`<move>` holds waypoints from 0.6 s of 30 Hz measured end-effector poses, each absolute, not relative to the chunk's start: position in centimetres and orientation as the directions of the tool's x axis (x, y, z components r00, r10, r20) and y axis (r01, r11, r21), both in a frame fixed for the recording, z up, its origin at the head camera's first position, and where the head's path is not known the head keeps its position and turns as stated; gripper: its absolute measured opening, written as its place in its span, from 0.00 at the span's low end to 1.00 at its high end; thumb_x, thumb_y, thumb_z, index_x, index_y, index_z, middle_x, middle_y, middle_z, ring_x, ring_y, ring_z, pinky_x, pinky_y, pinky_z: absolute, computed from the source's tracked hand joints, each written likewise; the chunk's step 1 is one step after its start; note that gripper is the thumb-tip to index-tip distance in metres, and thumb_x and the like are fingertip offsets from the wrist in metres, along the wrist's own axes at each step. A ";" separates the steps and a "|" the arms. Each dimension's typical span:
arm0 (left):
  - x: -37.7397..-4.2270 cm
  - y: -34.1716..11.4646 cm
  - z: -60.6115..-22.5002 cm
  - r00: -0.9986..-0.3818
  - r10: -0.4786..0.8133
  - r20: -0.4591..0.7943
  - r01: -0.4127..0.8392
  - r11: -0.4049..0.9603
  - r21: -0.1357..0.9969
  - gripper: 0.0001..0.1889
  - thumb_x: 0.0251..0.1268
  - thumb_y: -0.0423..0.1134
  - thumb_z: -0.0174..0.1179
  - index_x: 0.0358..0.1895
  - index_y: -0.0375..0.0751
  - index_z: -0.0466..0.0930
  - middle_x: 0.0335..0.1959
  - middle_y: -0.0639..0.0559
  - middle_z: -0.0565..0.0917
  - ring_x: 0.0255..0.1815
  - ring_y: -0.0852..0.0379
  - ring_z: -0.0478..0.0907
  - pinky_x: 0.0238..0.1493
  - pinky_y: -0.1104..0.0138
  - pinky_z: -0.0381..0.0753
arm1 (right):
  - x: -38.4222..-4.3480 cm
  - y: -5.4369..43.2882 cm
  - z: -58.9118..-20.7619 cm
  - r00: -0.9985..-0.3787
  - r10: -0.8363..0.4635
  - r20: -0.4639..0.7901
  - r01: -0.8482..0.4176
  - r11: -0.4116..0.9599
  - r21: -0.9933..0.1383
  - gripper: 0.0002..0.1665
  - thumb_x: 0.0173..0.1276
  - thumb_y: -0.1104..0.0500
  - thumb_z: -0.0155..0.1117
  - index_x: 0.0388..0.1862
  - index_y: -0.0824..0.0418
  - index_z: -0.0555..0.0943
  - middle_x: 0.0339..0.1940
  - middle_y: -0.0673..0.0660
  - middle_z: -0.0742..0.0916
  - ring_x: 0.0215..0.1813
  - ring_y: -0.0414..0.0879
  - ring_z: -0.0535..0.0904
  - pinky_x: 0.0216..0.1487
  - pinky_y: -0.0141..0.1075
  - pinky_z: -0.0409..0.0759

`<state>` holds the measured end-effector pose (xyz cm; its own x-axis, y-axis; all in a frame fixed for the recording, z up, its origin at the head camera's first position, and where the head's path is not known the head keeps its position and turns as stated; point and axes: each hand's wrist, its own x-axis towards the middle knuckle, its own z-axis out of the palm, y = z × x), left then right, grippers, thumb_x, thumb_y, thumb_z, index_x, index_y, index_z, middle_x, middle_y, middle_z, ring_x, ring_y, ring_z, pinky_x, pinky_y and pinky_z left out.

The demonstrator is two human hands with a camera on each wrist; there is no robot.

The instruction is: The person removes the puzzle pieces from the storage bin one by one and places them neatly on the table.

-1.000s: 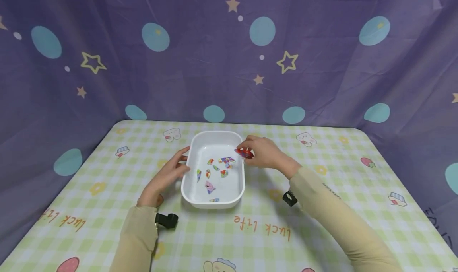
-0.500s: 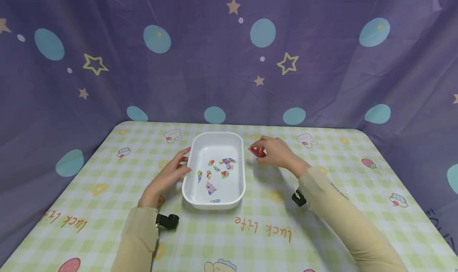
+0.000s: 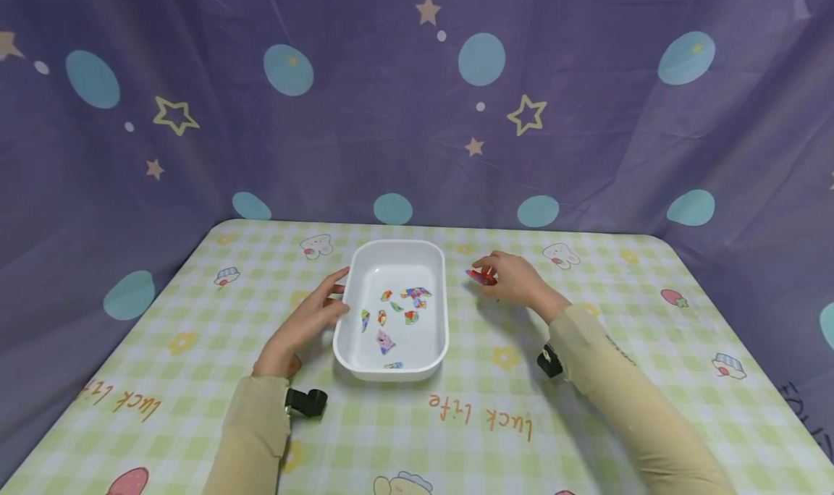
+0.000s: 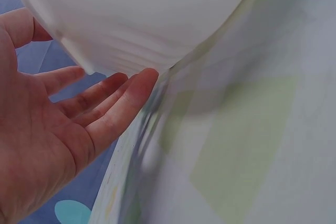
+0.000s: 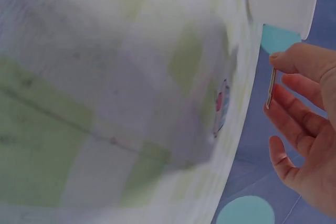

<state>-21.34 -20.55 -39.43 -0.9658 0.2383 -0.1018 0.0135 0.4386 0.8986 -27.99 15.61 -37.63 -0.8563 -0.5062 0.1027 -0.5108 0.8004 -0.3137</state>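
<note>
In the head view a white tray [image 3: 391, 374] stands on the tablecloth. Several small, colourful, irregular puzzle pieces [image 3: 385, 342] lie scattered on its floor. My left hand [image 3: 302, 328] rests at the tray's left side, fingers loosely spread along the outer wall; the left wrist view has these fingers [image 4: 113, 116] beside the white wall, not wrapped round it. To the right of the tray, my right hand [image 3: 521, 285] pinches a red puzzle piece [image 3: 482, 277] above the cloth. Seen edge-on in the right wrist view, that piece [image 5: 271, 90] is thin and flat between thumb and fingers.
A green-and-white checked tablecloth [image 3: 482, 459] with printed cartoons and lettering covers the table. Behind it hangs a purple curtain [image 3: 391, 155] with stars and blue dots. Black wrist cameras [image 3: 306, 402] sit at both sleeves.
My right hand has moved rightward from the tray's right rim, carrying the red puzzle piece over the tablecloth. My left hand and the tray have stayed in place.
</note>
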 end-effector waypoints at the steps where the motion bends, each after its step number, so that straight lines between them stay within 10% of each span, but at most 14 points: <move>1: -21.3 -20.6 -39.4 -0.966 0.238 -0.101 0.014 0.437 0.899 0.36 0.60 0.38 0.50 0.72 0.53 0.46 0.62 0.38 0.63 0.55 0.43 0.69 0.48 0.59 0.76 | -28.1 15.7 -37.8 -0.860 -0.500 0.101 -0.504 0.802 -0.320 0.26 0.50 0.58 0.65 0.52 0.59 0.78 0.40 0.55 0.81 0.40 0.47 0.78 0.42 0.41 0.75; 18: -21.1 -20.5 -39.2 -0.965 0.243 -0.100 0.016 0.434 0.901 0.36 0.61 0.38 0.50 0.72 0.54 0.46 0.63 0.37 0.62 0.55 0.43 0.69 0.48 0.58 0.76 | -28.9 16.6 -39.0 -0.901 -0.431 0.053 -0.416 0.821 -0.391 0.24 0.51 0.58 0.67 0.49 0.62 0.80 0.40 0.57 0.81 0.41 0.49 0.78 0.41 0.42 0.75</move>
